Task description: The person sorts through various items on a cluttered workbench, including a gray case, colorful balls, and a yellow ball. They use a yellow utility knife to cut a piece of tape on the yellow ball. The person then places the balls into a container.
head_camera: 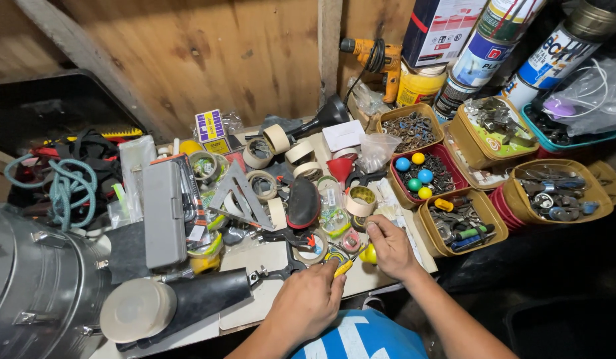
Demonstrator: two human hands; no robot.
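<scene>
My left hand (309,300) rests at the front edge of a cluttered workbench, fingers pinched on a small yellow-handled tool (343,266). My right hand (390,244) lies just right of it, fingers curled over small items beside a yellow round object (368,254). A roll of masking tape (312,247) and a small round red-and-white piece (351,242) lie directly ahead of both hands. What the right hand grips is hidden under its fingers.
Several tape rolls (276,139), a metal square (242,192), a grey case (163,214), a red funnel (340,167) and brown tubs of hardware (460,226) crowd the bench. A metal bucket (35,286) stands left. Spray cans (481,53) and a drill (381,60) stand behind.
</scene>
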